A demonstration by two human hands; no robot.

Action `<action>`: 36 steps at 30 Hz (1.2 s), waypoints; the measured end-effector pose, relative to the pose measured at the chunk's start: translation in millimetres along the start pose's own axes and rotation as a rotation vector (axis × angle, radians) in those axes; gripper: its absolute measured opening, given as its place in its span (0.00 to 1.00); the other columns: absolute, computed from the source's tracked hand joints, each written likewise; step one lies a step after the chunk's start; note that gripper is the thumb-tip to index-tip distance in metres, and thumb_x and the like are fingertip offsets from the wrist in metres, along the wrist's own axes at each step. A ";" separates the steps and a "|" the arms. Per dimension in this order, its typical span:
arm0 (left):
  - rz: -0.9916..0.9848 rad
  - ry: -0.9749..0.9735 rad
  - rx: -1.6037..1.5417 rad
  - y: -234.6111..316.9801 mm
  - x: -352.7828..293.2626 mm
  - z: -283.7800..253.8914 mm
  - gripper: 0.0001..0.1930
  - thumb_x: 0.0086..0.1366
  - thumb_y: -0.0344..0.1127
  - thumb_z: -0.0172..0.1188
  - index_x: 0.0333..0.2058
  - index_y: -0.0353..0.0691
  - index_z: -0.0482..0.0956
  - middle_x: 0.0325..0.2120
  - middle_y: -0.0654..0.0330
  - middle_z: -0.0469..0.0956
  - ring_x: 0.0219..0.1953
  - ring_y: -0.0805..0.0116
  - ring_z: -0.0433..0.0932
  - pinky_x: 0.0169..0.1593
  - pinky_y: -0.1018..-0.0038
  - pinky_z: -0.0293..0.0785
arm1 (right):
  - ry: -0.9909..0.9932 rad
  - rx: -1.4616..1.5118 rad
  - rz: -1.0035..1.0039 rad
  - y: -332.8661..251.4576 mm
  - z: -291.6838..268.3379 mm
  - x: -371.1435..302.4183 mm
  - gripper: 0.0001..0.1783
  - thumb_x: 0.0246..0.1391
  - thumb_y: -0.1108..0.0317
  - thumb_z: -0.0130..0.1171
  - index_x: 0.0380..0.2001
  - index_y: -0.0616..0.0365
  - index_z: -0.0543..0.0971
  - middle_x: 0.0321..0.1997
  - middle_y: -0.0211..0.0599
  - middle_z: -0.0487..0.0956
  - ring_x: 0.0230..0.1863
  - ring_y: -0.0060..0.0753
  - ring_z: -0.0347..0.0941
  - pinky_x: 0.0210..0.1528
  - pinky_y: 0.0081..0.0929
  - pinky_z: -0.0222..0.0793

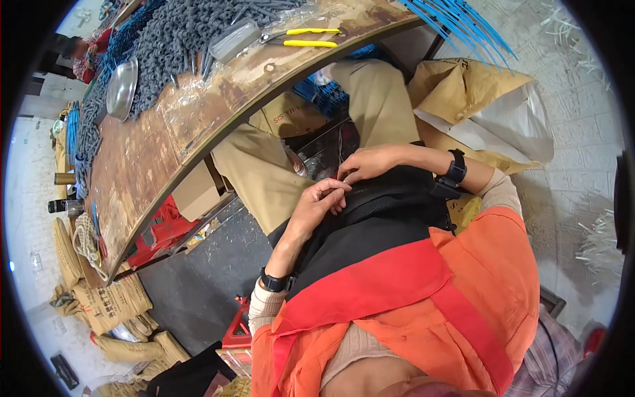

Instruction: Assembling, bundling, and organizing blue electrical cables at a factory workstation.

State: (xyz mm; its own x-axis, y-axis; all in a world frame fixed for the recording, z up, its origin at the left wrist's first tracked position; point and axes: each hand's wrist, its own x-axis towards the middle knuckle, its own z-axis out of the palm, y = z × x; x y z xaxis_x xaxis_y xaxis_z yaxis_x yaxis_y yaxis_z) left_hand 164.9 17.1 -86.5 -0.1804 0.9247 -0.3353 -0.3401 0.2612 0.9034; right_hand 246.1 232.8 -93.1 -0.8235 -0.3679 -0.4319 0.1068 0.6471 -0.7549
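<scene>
Close together above my lap, my left hand [320,198] and my right hand [370,163] have their fingertips curled in, pinching. Whatever they hold, if anything, is too small or hidden to make out. Beneath them lies the black apron [380,198] over my lap. Thin pale strands [341,142] hang between my knees, just beyond the fingers. A cutting tool with yellow handles [309,44] rests near the edge of the worn wooden table [218,106], apart from both hands.
On the table are a heap of grey knotted pieces [178,46], a clear plastic box [235,41] and a clear bowl [122,89]. Blue strips [463,30] overhang the right end. A paper sack [476,92] lies right of my legs; more sacks [112,304] stand left.
</scene>
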 end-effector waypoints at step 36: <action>-0.165 0.150 0.199 65.7 49.5 50.0 0.09 0.68 0.32 0.53 0.43 0.35 0.76 0.26 0.63 0.75 0.28 0.77 0.73 0.35 0.81 0.69 | 0.165 0.365 -0.302 74.3 12.8 -7.9 0.20 0.59 0.56 0.54 0.46 0.61 0.78 0.44 0.46 0.80 0.46 0.39 0.76 0.49 0.32 0.69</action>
State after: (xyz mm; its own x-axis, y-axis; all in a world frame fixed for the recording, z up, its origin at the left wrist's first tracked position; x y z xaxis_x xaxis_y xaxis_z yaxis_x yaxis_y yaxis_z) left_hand 179.7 93.9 -30.4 -0.2771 0.8179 -0.5042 -0.1914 0.4673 0.8632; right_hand 267.7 275.2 -152.0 -0.9217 -0.3730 -0.1061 0.0140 0.2415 -0.9703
